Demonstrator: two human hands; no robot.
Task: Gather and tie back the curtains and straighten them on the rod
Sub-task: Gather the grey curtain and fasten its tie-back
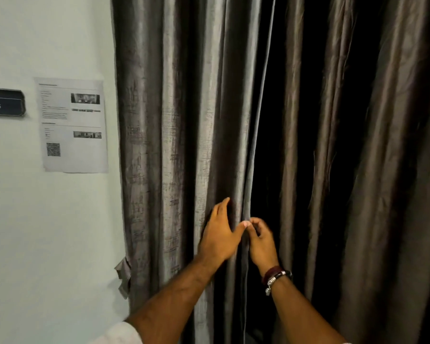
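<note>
Two grey-brown pleated curtains hang side by side. The left curtain [179,135] reaches to the wall, and the right curtain [358,150] hangs darker, with a black gap between them. My left hand [220,234] lies against the folds near the left curtain's inner edge, thumb stretched toward that edge, fingers partly tucked into a fold. My right hand [261,242], with bracelets at the wrist, has its curled fingers at the hem of the left curtain's edge, fingertips meeting my left thumb. The rod is out of view.
A pale wall [47,232] stands to the left with a printed paper sheet [72,125] and a dark sign plate [4,103] on it. A fabric tie-back [124,274] hangs at the wall beside the left curtain's outer edge.
</note>
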